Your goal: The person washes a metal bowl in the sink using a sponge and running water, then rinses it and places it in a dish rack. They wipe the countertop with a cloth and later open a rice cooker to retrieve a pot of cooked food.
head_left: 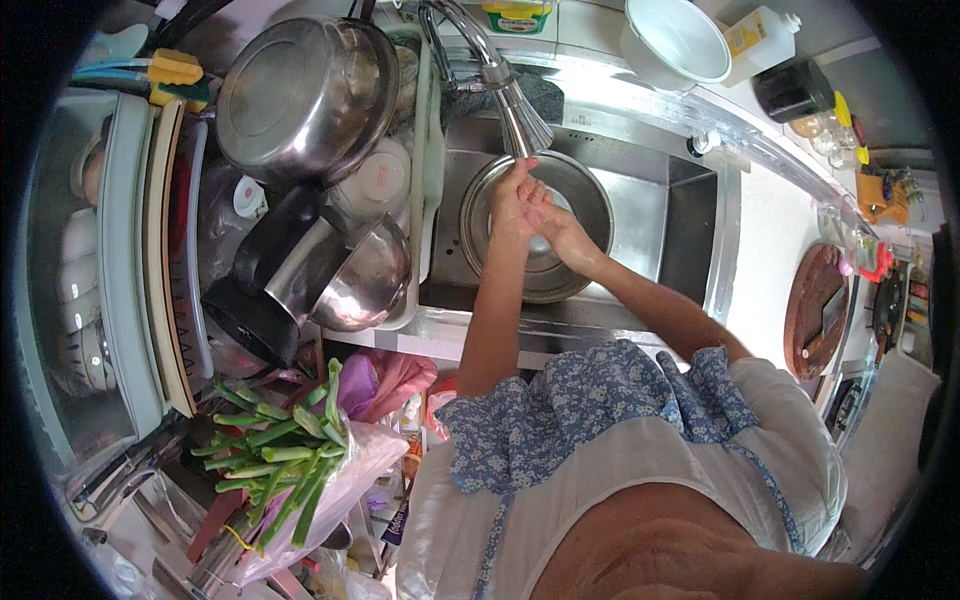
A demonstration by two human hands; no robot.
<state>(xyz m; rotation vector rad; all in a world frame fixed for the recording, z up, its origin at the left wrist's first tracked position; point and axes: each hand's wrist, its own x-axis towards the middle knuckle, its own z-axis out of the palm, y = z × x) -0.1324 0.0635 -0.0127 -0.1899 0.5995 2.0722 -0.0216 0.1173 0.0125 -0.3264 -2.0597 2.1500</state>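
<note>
Directly beneath the spout of the chrome faucet [517, 112], my left hand [511, 202] and my right hand [559, 226] are pressed together, fingers overlapping. Their skin looks wet. No separate object shows between them, though the palms are hidden. Below both hands, a round stainless steel basin [555, 289] rests in the metal sink [637, 225]; the hands and forearms cover part of it.
Left of the sink, a pale green dish rack [431, 172] holds an upturned steel basin [300, 97] and a tilted steel bowl [367, 281]. Bagged scallions [285, 457] lie lower left. A white tub [675, 37] stands behind the sink. A round wooden chopping board [806, 300] is at right.
</note>
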